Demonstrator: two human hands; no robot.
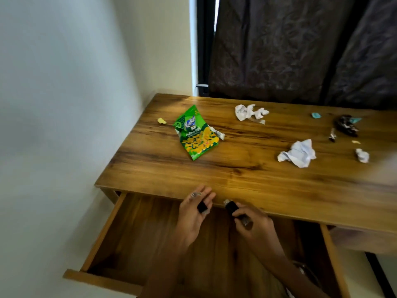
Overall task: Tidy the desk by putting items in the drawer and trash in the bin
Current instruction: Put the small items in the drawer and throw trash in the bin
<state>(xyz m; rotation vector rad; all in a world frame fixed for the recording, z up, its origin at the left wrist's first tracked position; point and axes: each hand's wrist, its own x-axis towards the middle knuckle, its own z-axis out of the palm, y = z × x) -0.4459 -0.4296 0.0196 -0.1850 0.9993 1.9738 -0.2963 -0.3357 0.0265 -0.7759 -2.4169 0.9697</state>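
Note:
The wooden drawer (120, 237) under the desk (236, 168) stands pulled out. Above it, my left hand (193, 214) holds a small black cap (202, 207) between its fingers. My right hand (253, 222) grips a small black object with a metal tip (231, 206), close to the desk's front edge. On the desk lie a green snack packet (196, 134), a torn white paper (249, 112), a crumpled white paper (298, 153), a small white wad (362, 155), a dark wrapper (347, 125) and a yellow scrap (161, 120).
A white wall (64, 104) runs along the desk's left side. Dark curtains (300, 50) hang behind the desk. Small teal scraps (315, 115) and a thin dark wrapper piece (332, 135) lie at the back right. No bin is in view.

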